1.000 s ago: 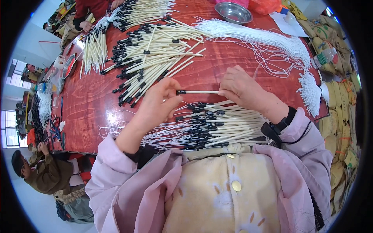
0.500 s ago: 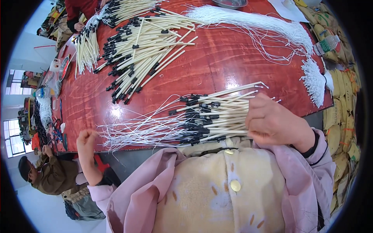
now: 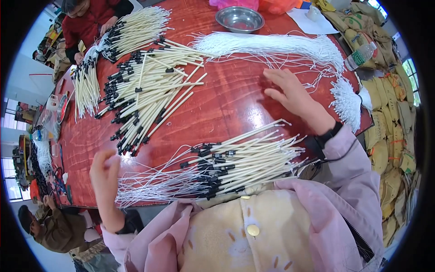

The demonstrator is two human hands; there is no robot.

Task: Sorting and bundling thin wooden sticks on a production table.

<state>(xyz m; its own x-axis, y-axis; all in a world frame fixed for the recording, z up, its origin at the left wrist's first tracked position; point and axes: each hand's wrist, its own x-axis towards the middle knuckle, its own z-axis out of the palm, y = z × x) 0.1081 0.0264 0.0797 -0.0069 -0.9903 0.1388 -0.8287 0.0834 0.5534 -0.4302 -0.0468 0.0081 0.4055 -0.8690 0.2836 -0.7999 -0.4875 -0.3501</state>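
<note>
Near the table's front edge lies a bundle of cream rods [image 3: 260,158] with black clips [image 3: 209,170] at one end. Thin white cords [image 3: 156,187] trail from the clips toward the left. My left hand [image 3: 105,174] hovers beside the cords' left end, fingers loosely bent and apart, with nothing visible in it. Beyond the bundle, my right hand [image 3: 292,93] reaches over the table with fingers stretched out and holds nothing. The nearest thing ahead of it is a long hank of white cords [image 3: 272,47].
A large pile of clipped rods [image 3: 149,90] covers the far left of the red table [image 3: 226,109]. A metal bowl [image 3: 240,20] sits at the back, a plastic bottle [image 3: 361,55] at the right edge. One person [image 3: 88,22] works opposite, another [image 3: 56,226] sits left. Sacks [image 3: 385,131] line the right.
My right hand has left the rods' right end, moved away over the table and opened. My left hand's fingers have parted. The view has tilted up, so everything appears lower.
</note>
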